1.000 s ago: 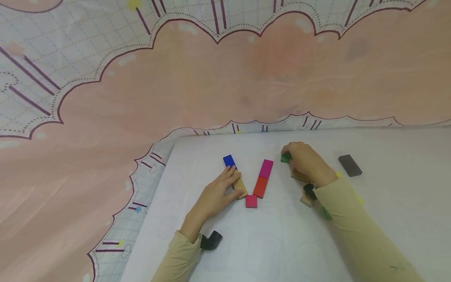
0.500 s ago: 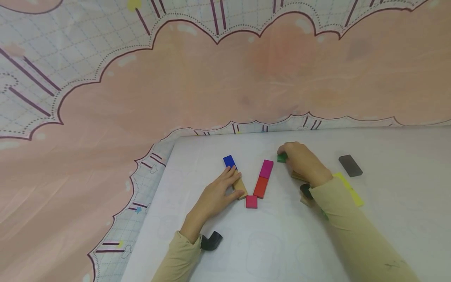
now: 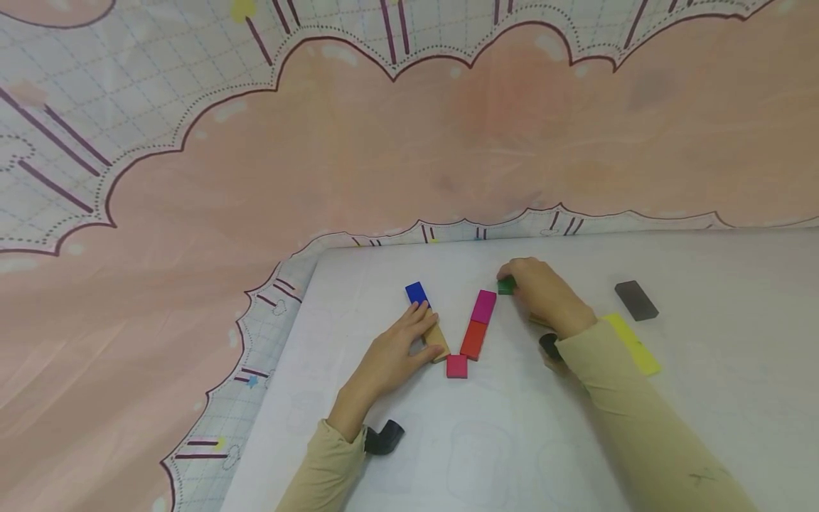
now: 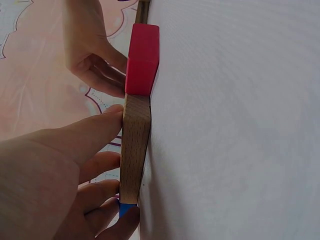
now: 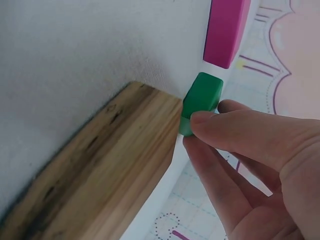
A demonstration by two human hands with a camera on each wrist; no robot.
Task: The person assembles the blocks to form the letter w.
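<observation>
Across white tabletop (image 3: 525,441), left to right: blue block (image 3: 416,292) behind tan wooden block (image 4: 134,160); pink square block (image 3: 457,367) in front; magenta rectangular block (image 3: 483,307) behind red rectangular block (image 3: 474,339) — small green block (image 3: 506,286) just right.

Grey block (image 3: 636,300): flat, slanted, well to the right of the right hand's (image 3: 547,295) grip.
Yellow strip (image 3: 633,345): also to the right of the grip, but nearer the head camera; slanted.
Wood block (image 5: 95,165): just beside the grip; pale grain, dark streaks; mostly hidden in the head view.
Table (image 3: 512,419): white, beneath the grip.
Backdrop (image 3: 448,142): peach, beyond the grip; scalloped edging, pale gridded patches.
</observation>
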